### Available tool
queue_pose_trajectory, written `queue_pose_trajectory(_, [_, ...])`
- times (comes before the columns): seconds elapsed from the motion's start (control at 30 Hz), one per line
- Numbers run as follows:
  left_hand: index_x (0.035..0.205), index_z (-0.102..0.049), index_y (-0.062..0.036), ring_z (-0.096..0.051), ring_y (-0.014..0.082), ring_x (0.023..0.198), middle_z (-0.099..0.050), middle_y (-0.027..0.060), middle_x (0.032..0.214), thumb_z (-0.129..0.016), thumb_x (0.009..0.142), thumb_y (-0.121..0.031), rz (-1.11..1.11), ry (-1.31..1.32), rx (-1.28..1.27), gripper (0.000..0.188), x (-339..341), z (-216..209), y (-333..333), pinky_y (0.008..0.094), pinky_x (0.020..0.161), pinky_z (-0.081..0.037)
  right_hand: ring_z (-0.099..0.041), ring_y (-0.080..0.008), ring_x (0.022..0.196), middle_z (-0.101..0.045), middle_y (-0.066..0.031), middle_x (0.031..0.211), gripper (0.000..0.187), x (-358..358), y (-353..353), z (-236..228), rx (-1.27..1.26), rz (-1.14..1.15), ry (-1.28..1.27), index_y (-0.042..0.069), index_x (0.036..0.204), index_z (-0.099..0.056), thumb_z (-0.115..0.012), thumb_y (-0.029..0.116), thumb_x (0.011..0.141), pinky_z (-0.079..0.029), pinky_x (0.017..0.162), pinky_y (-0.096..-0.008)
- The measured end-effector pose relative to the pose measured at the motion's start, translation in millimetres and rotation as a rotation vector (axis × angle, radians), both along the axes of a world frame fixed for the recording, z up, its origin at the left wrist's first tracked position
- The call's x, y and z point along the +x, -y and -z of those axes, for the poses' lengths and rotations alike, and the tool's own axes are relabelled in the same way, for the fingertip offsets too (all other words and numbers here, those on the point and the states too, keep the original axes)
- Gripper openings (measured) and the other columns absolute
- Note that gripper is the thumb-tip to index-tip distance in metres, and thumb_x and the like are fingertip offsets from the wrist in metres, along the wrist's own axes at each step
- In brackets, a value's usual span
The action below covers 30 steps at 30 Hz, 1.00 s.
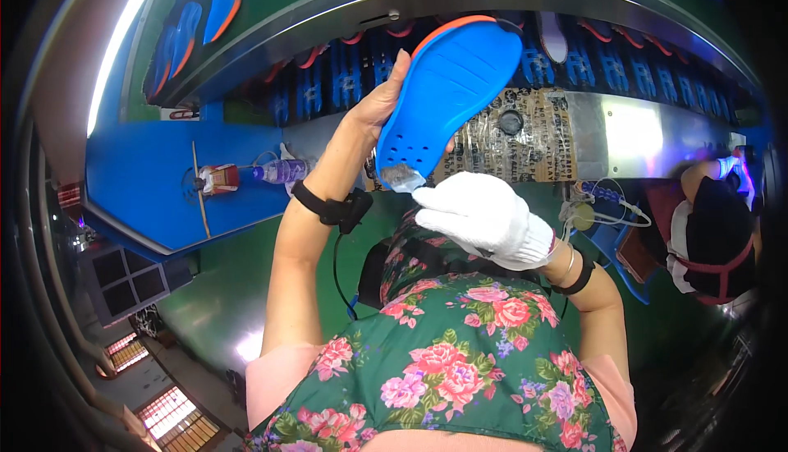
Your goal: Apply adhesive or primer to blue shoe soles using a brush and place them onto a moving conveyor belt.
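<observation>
My left hand, bare, grips a blue shoe insole with an orange edge along its far rim. The insole is tilted, its wide end up and away, its narrower end with small holes toward me. In a white knitted glove, my right hand has its fingertips pinched on a small grey, partly see-through piece. That piece lies against the insole's near end; I cannot make out whether it is cloth or film.
Behind the insole is a bench with patterned tape. Insoles line the trough beyond; several more lie far left. A blue side table holds a purple-capped bottle. At the right sits another person, near hoses.
</observation>
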<state>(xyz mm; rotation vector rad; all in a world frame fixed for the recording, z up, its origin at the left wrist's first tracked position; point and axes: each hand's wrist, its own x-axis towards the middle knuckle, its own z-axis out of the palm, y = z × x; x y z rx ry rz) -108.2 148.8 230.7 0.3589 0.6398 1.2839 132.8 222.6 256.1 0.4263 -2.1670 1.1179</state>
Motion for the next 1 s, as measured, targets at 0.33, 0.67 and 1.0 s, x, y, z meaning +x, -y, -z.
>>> queue_pose_trajectory(0.33, [0.148, -0.045, -0.006, -0.071, 0.0334, 0.099, -0.064, 0.0211, 0.126, -0.033, 0.089, -0.083, 0.009, -0.078, -0.062, 0.097, -11.5, 8.8, 15.0, 0.0476, 0.08, -0.062, -0.071, -0.024, 0.081, -0.075, -0.0102, 0.097, 0.024, -7.4, -7.8, -12.8, -0.282, -0.05, 0.243, 0.009, 0.1, -0.078, -0.08, 0.002, 0.077, -0.057, 0.074, -0.0333])
queue_pose_trajectory(0.67, [0.151, -0.037, -0.0029, -0.052, 0.0315, 0.133, -0.051, 0.0184, 0.146, -0.044, 0.103, -0.057, -0.555, -0.068, 0.122, 0.072, 84.5, 14.9, 25.5, 0.0494, 0.107, -0.049, -0.072, -0.0208, 0.091, -0.075, -0.0138, 0.104, 0.02, -4.4, -26.1, -23.8, -0.345, 0.415, 0.18, 0.001, 0.099, -0.077, -0.076, -0.005, 0.08, -0.056, 0.082, -0.0324])
queue_pose_trajectory(1.0, [0.15, -0.043, -0.0128, -0.054, 0.0375, 0.129, -0.051, 0.0164, 0.147, -0.048, 0.099, -0.058, -0.556, 0.073, -0.02, 0.069, 91.6, 15.1, 49.9, 0.0632, 0.102, -0.048, -0.072, -0.0226, 0.085, -0.076, -0.011, 0.097, 0.023, 14.2, -20.6, -15.9, -0.277, 0.372, 0.134, 0.005, 0.098, -0.078, -0.08, -0.002, 0.076, -0.056, 0.079, -0.0331])
